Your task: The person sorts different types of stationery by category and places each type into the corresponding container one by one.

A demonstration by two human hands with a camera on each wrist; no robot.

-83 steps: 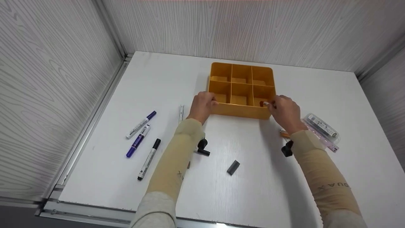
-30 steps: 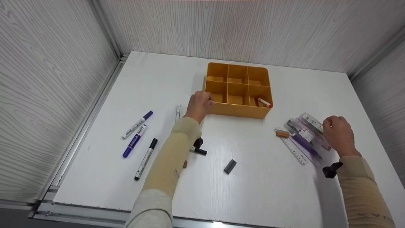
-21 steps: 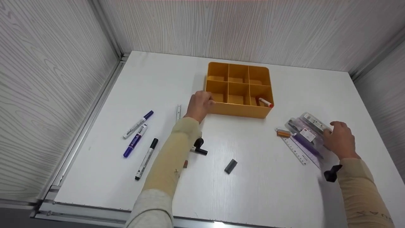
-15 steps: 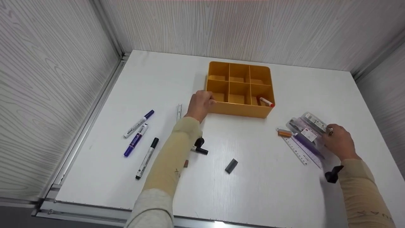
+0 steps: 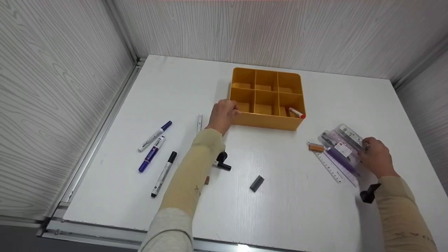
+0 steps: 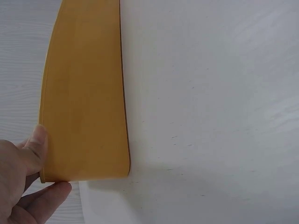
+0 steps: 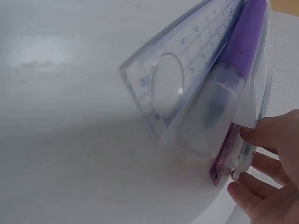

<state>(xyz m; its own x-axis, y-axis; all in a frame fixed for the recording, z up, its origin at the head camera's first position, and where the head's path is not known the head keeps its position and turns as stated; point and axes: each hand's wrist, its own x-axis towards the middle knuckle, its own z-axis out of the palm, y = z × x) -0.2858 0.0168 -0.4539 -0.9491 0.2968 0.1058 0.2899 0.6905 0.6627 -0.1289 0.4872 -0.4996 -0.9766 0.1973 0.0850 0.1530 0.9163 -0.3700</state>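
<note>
My left hand (image 5: pixel 223 115) grips the front left corner of the orange six-compartment organizer box (image 5: pixel 267 121); the left wrist view has its thumb on the wall and its fingers under the corner (image 6: pixel 84 140). A white marker with a red cap (image 5: pixel 296 112) leans in the front right compartment. My right hand (image 5: pixel 377 157) is at the near end of a clear plastic case (image 5: pixel 351 135) with a dark label. Thumb and fingers curl round that end in the right wrist view. Beside it lie a pink ruler (image 7: pixel 225 156), a purple pen-like item (image 5: pixel 337 157) and a transparent set square (image 7: pixel 173 70).
Left on the white table (image 5: pixel 297 210) lie two purple-tipped markers (image 5: pixel 155 136) (image 5: pixel 151 154) and a black-capped marker (image 5: pixel 164 174). A dark grey block (image 5: pixel 257 183) is front centre; another black-capped marker (image 5: pixel 224 166) is partly under my left arm. An orange-and-grey eraser (image 5: pixel 316 148) lies right.
My right hand let the red-capped marker go in the box's front right compartment, moved right and down, and took hold of the clear case's near end. My left hand stayed at the box corner.
</note>
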